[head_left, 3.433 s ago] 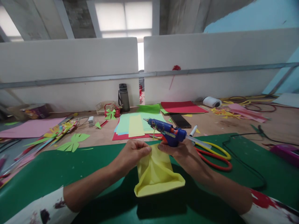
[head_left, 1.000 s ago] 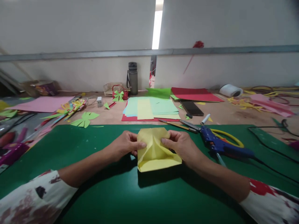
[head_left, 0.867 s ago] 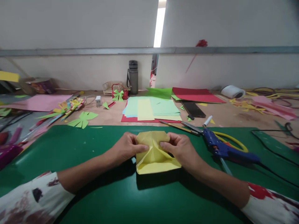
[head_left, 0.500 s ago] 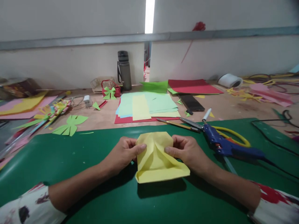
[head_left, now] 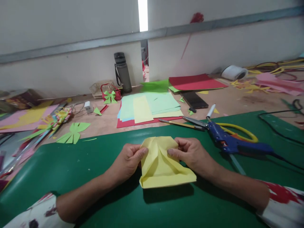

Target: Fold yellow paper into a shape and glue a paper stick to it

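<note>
A folded yellow paper piece (head_left: 161,164) lies on the green cutting mat (head_left: 95,177) in front of me. My left hand (head_left: 129,158) pinches its upper left edge, thumb on top. My right hand (head_left: 190,153) pinches the upper right edge the same way. Both hands are closed on the paper, which flares open toward me. A blue glue gun (head_left: 234,146) lies on the mat just right of my right hand, on top of yellow-and-red-handled scissors (head_left: 204,124).
A stack of coloured paper sheets (head_left: 148,107) lies beyond the mat. Behind it stand a dark water bottle (head_left: 122,72), a red sheet (head_left: 193,83) and a black phone (head_left: 194,99). Green paper cut-outs (head_left: 72,133) and scraps lie at left. A black cable (head_left: 280,123) runs at right.
3.4 s ago my right hand held the glue gun above the paper; it now lies on the mat. Both hands have kept pinching the yellow paper's top corners since.
</note>
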Tool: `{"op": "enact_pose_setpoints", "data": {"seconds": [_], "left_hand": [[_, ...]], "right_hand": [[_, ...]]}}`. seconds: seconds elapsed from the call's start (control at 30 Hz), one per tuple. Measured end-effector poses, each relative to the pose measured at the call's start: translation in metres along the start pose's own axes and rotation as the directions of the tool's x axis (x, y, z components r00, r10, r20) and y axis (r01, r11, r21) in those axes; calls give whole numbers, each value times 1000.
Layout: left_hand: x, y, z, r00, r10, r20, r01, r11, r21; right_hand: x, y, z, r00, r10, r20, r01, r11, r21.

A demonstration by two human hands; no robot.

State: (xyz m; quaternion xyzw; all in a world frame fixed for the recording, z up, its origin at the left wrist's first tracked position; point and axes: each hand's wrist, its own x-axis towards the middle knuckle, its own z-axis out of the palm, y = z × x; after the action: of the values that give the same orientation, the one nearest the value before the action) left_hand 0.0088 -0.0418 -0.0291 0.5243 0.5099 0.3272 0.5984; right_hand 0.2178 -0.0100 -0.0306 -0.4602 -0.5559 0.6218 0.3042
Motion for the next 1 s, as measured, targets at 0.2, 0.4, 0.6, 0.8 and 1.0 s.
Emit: {"op": "enact_pose_setpoints", "data": {"seconds": [0.2,0.4,0.6,0.8,1.0], "left_hand": [[1,5,5,999,-12,-34,11,1000,-27],[0,12,13,1000,-1,-31,-1,998,-61],[4,16,16,999,22,-25,-24,994,-105],[11,17,17,1000,13,-21,-14,998,-64],[14,10,15,999,-36,-26,36,999,-21]], "right_hand": [[-2,4,0,997,-71,12,72,994,-77],[-5,1,0,997,-53,64,56,998,-41],[-3,-3,-1,988,-153,-10,150,976,-159],[0,-2,2,991,-136,-3,134,975,-176],[1,-4,5,994,-114,-3,112,979,-172]]}}
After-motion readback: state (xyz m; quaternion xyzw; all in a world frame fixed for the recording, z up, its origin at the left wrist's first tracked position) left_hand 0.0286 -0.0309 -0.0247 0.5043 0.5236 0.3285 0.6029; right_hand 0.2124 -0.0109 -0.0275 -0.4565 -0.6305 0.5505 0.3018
